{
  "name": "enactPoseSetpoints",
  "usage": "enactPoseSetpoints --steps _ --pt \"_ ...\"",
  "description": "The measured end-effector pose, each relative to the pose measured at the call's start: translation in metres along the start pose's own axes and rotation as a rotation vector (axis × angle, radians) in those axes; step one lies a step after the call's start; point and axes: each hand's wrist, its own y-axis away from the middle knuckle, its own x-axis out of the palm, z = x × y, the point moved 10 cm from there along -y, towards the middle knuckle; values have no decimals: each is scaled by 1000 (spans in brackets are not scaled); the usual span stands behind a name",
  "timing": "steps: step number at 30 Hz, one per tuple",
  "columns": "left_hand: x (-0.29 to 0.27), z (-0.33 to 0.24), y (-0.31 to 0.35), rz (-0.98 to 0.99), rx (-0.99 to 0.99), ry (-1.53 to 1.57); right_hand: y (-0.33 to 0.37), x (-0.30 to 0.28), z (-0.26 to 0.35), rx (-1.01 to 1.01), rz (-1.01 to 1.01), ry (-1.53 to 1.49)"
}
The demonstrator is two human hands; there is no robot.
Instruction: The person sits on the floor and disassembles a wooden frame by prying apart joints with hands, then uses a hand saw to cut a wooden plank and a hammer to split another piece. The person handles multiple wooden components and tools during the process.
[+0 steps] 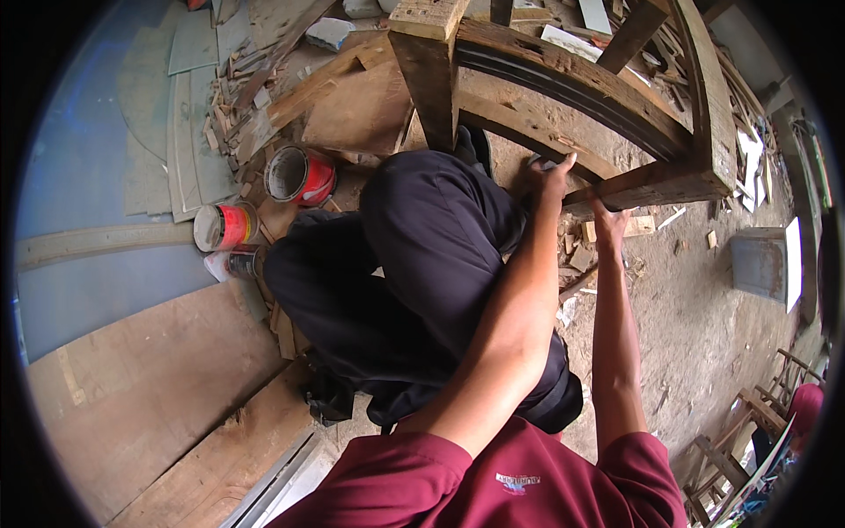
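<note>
A rough wooden frame (572,66) of thick, worn timbers, joined by rails, stands tilted at the upper right, beyond my knees. My left hand (550,179) is closed at its lower rail, thumb on top; something greyish by those fingers is too small to make out. Beside it, my right hand (609,224) grips the near crosspiece (647,183) from below, its fingers partly hidden behind the wood. Both forearms reach forward and to the right, past my bent legs (440,220) in dark trousers.
Two red paint tins (299,176) (224,226) and a dark can (244,261) stand left of my legs. Glass sheets (194,123) lie farther left, with boards (158,352) nearer. Wood scraps litter the ground. At right are a grey box (761,264) and wooden frames (731,458).
</note>
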Motion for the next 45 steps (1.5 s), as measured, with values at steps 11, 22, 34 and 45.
enactPoseSetpoints --steps 11,22,34,45 --pt "6 26 -1 -6 -166 230 3 -3 5 -15 6 39" --pt "6 21 9 12 -239 152 7 -2 -9 36 -73 -270" --pt "8 37 3 -104 -282 176 11 -6 10 -7 -108 -224" --pt "6 38 0 -19 -315 211 9 -8 0 16 -84 -205"
